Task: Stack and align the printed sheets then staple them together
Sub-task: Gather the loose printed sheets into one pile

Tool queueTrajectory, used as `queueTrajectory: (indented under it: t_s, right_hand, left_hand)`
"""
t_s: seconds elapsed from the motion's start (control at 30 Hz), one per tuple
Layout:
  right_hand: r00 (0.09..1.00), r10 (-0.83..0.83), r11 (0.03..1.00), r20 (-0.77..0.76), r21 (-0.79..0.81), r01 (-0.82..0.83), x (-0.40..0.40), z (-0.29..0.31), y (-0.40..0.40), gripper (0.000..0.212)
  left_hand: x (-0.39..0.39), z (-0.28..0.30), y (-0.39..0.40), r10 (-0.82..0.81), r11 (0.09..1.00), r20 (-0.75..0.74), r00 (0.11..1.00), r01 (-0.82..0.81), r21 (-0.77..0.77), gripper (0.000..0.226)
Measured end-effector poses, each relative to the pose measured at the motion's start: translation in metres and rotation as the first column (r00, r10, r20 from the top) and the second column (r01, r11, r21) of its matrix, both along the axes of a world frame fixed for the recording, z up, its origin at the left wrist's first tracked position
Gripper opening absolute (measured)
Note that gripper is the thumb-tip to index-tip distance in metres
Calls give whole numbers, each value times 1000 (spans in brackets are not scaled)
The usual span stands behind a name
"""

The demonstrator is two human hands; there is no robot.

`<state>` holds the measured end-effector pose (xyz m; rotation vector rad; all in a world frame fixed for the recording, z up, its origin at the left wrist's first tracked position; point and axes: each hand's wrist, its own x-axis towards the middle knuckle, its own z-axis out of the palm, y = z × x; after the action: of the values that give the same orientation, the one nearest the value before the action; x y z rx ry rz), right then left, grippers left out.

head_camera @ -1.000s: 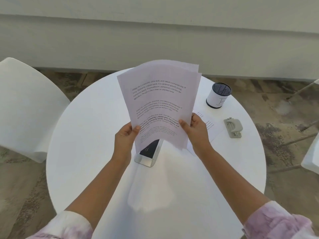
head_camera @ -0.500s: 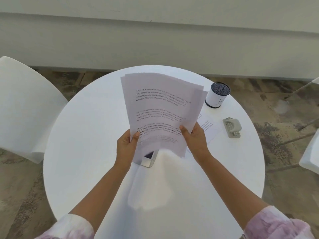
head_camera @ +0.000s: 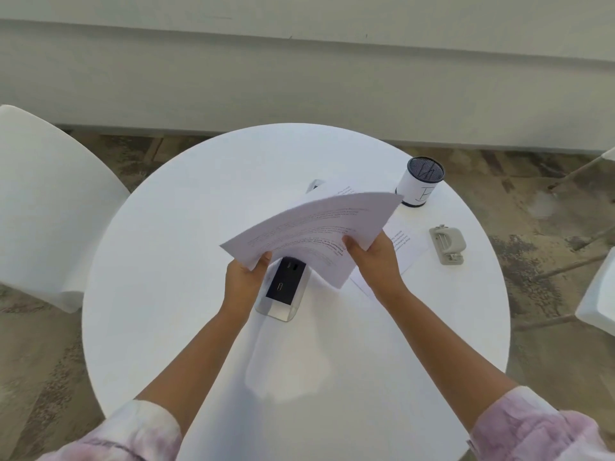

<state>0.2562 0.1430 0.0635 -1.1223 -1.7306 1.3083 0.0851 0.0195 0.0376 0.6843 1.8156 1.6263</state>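
A bundle of printed sheets hangs over the middle of the round white table, tilted nearly flat and bowed. My left hand pinches its near left corner. My right hand grips its near right edge. Under the bundle, more printed sheets lie flat on the table to the right. A grey stapler-like tool rests right of those sheets, apart from both hands.
A black and silver device stands on the table between my hands. A white cup with a dark mesh top sits at the back right. White chairs stand at the left and right.
The bundle has tipped from upright and facing me down to nearly flat over the table. Both hands kept their grip and shifted slightly apart.
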Motion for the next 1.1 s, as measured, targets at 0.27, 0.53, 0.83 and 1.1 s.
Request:
queueTrajectory:
  t_s: [0.27, 0.53, 0.83, 1.1]
  right_hand:
    - [973, 2, 1000, 230, 21, -7, 22, -19, 22, 34]
    - [480, 273, 959, 834, -193, -210, 75, -83, 21, 99]
    - [391, 83, 976, 917, 5, -217, 76, -91, -1, 64]
    - [534, -125, 976, 836, 200, -86, 71, -83, -9, 32]
  left_hand:
    - [-22, -2, -1, 143, 989, 90, 986, -146, 27, 10]
    - [-45, -35, -22, 285, 922, 205, 936, -209, -324, 25]
    - [-41, -56, -33, 304, 869, 306, 902, -131, -477, 23]
    - [-39, -60, -35, 310, 858, 306, 900, -127, -497, 24]
